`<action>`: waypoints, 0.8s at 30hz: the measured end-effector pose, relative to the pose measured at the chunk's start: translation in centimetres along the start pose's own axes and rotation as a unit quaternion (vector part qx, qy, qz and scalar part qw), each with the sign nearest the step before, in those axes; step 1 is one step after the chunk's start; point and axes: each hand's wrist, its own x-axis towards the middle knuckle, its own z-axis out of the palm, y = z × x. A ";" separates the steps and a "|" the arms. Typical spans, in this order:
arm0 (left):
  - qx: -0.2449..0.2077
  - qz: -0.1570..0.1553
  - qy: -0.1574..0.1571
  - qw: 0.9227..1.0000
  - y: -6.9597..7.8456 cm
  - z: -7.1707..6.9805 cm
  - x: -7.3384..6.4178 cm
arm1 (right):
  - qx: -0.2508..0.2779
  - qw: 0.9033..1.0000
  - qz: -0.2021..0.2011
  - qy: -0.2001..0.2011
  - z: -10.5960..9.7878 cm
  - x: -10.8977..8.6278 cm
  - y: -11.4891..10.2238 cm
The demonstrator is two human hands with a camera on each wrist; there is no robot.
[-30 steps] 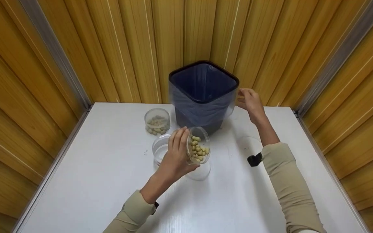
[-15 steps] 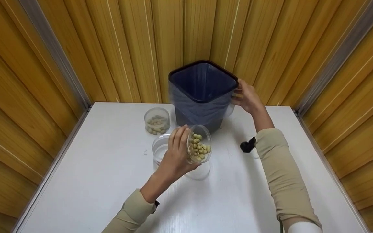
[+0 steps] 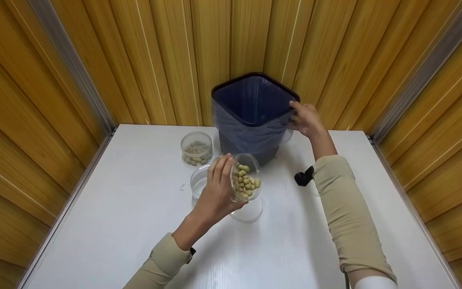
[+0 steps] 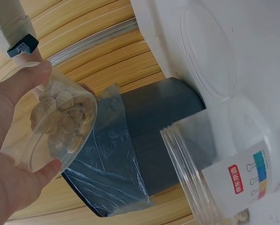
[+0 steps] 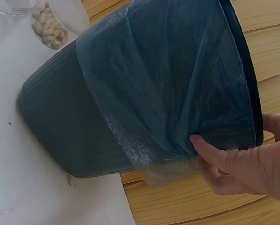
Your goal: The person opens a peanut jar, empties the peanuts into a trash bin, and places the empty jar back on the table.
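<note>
My left hand (image 3: 214, 190) grips a clear plastic tub (image 3: 251, 159) tilted sideways, its mouth turned right. Pale nuts (image 3: 244, 182), apparently unshelled peanuts, lie inside it. At the back stands a dark blue-grey trash bin (image 3: 245, 144), a translucent blue liner bag (image 5: 163, 79) folded over its rim. My right hand (image 3: 307, 120) holds the bin's right rim corner; in the right wrist view the thumb and fingers lie on either side of the rim, touching the liner. The held tub hangs in front of the bin, apart from it.
Left of the bin, a second clear tub (image 3: 196, 137) holds more nuts. A clear jar (image 4: 229, 136) with a printed label stands behind my left hand. One round clear lid (image 3: 249, 212) lies on the white table (image 3: 134, 208). Wood-patterned panels (image 3: 155, 80) enclose the back and sides.
My right hand has moved up and onto the bin's right rim corner and now holds it. The left hand stays nearly still with the tilted tub. The head view has shifted slightly.
</note>
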 end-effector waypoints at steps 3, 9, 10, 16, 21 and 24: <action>0.007 0.008 -0.008 1.000 -0.7 -0.5 0.2 | 0.005 1.000 -0.001 -0.010 0.2 -0.2 -0.1; 0.028 0.039 -0.009 0.999 -2.7 -2.3 1.7 | 0.028 1.000 0.001 -0.007 0.6 -0.3 0.1; 0.031 0.042 -0.009 0.999 -3.0 -2.5 2.1 | 0.032 0.999 0.000 -0.004 0.6 -0.3 0.1; 0.064 0.042 -0.003 0.997 -4.5 -4.2 4.1 | 0.035 0.999 -0.003 0.018 0.8 -0.5 0.7; 0.062 0.026 -0.011 0.998 -4.8 -5.8 6.4 | 0.032 0.999 -0.002 0.024 0.7 -0.6 1.0; 0.048 0.009 -0.030 0.998 -4.8 -6.5 8.2 | 0.038 0.999 -0.009 0.030 0.7 -0.7 1.1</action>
